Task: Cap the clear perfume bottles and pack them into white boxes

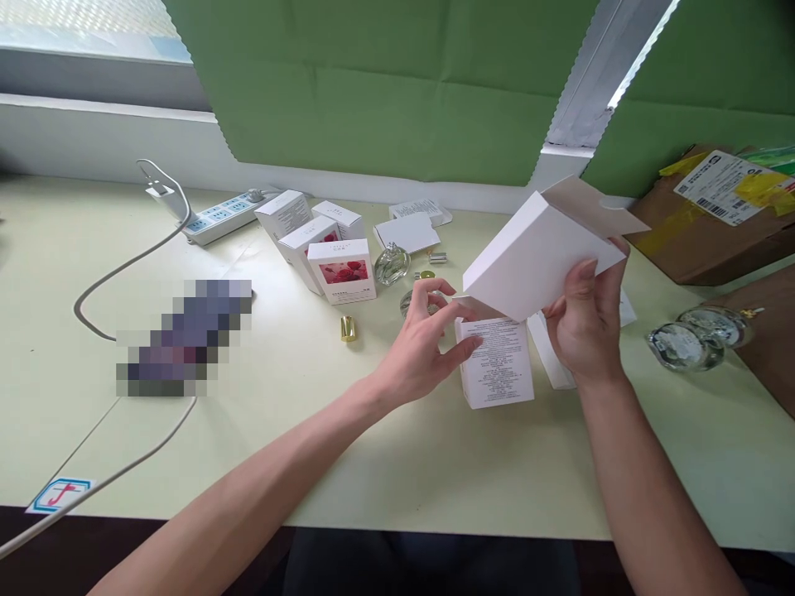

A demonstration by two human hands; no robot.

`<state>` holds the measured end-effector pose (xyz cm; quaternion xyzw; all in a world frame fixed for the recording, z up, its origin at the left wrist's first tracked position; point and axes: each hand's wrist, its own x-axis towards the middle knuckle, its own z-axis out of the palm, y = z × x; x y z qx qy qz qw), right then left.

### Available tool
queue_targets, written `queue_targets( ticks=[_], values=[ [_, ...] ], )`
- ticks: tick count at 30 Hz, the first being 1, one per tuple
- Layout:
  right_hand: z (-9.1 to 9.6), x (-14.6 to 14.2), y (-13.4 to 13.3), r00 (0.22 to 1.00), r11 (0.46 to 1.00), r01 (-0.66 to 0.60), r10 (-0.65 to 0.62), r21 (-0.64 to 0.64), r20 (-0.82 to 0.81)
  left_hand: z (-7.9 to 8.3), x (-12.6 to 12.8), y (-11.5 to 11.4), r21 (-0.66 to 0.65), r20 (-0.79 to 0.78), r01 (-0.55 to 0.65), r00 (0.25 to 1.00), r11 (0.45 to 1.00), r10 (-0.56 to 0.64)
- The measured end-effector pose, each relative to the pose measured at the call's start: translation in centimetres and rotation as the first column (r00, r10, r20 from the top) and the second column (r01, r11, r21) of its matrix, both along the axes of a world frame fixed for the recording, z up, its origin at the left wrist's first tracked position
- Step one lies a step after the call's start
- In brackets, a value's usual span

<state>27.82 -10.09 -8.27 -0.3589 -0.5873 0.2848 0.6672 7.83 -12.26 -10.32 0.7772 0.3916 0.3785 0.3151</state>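
Note:
My right hand (pixel 587 323) grips a white carton (pixel 527 257), tilted in the air, with its thumb on the side. A flap (pixel 593 207) stands out at the carton's upper right end. At its lower left end is my left hand (pixel 426 339), fingers curved and apart, fingertips by another flap. Whether they touch that flap I cannot tell. Under the left thumb stands a white box with printed text (pixel 497 364). Behind the left fingers a glass bottle (pixel 407 305) is partly hidden. Another white box (pixel 552 356) lies partly covered by my right hand.
Several white boxes with rose pictures (pixel 341 273) stand left of centre. Near them are a glass bottle (pixel 392 265) and a gold cap (pixel 349 329). More glass bottles (pixel 686 343) lie right, beside cardboard boxes (pixel 714 223). A power strip (pixel 224 217) and cable (pixel 93 285) lie left.

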Motion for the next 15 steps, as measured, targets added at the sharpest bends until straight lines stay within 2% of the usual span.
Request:
queue_targets(
  ticks=[9,15],
  values=[
    [0.72,-0.45,-0.73,0.993,0.994,0.095,-0.09,-0.062,0.078,-0.42,-0.01,0.26,0.077,0.011,0.004,1.0,0.997,-0.005],
    [-0.07,-0.58,-0.54,0.994,0.994,0.103,-0.101,-0.031,0.046,-0.31,-0.04,0.18,0.094,0.011,0.02,1.0,0.995,-0.021]
  ],
)
